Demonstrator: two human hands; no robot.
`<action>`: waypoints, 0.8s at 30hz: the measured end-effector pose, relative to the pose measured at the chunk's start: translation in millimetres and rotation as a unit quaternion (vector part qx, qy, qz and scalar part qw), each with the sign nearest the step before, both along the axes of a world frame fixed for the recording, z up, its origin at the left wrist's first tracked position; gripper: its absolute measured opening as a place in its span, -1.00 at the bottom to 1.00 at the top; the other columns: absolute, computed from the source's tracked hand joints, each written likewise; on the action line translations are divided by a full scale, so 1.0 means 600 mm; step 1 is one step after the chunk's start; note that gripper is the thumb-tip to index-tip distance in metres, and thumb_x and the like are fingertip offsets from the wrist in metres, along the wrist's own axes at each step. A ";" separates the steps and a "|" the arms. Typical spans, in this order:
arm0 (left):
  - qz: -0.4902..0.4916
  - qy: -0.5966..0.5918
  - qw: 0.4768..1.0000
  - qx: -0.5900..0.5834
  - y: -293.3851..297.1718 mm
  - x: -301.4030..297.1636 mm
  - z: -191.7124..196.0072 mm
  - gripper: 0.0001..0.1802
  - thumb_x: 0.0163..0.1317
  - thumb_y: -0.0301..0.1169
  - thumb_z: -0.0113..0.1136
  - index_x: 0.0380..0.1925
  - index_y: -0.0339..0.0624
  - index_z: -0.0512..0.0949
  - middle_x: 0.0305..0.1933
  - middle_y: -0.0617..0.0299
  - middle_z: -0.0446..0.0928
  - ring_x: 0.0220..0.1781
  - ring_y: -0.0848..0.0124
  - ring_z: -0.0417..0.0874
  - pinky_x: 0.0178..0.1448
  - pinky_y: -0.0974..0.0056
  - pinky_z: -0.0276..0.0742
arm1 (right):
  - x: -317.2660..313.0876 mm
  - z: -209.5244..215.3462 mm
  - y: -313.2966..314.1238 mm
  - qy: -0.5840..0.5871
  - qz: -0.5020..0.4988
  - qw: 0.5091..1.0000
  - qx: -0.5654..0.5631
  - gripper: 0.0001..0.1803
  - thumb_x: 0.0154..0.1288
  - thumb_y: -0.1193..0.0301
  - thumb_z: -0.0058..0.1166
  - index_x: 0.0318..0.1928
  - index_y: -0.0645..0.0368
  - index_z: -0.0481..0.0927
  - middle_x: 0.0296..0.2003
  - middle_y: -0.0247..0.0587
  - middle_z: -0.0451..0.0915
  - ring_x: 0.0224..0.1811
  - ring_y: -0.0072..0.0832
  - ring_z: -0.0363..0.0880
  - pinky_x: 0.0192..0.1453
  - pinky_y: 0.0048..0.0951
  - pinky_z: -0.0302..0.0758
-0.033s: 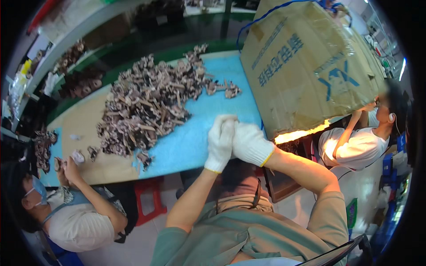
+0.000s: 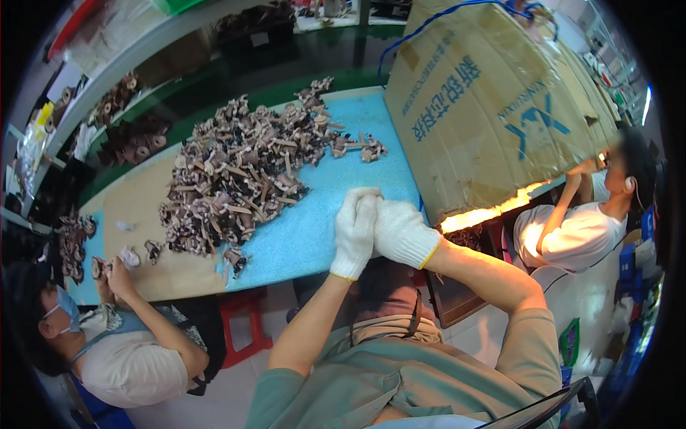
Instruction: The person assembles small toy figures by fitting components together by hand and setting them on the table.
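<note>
Both my hands wear white knitted gloves with yellow cuff edges, pressed together in front of my body over the near edge of the table. My left hand [image 2: 355,234] is closed against my right hand [image 2: 404,232], whose fingers are folded in too. No object shows between them. Beyond them, on a blue sheet [image 2: 336,189] and brown board, lies a big heap of small brown and grey figurine-like pieces [image 2: 236,171]. A few single pieces [image 2: 371,148] lie at its right side, and another piece [image 2: 234,262] rests by the near edge.
To my right stands a tall cardboard box [image 2: 486,121] with blue print, a bright orange glow under its lower edge. A masked co-worker [image 2: 136,357] at left handles a small piece. Another person [image 2: 572,229] sits at right. A red stool [image 2: 243,325] stands below the table.
</note>
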State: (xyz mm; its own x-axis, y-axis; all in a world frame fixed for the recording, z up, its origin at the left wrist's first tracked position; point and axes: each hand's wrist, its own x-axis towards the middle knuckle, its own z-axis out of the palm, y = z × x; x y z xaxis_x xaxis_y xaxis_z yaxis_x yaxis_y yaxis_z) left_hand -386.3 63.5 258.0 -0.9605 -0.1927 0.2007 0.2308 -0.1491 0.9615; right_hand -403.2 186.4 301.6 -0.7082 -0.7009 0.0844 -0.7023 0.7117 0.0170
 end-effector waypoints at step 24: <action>0.085 -0.154 0.963 -0.206 -0.111 -0.059 0.126 -0.44 0.63 -0.16 0.16 0.39 -0.40 0.52 0.00 0.08 0.69 -0.21 0.42 0.68 -0.17 0.32 0.60 | 0.057 0.032 0.346 -0.240 -0.357 0.885 -0.175 -0.63 0.57 0.06 0.17 -0.06 0.10 0.76 -0.14 0.02 0.76 -0.08 -0.08 0.79 -0.02 -0.02 0.66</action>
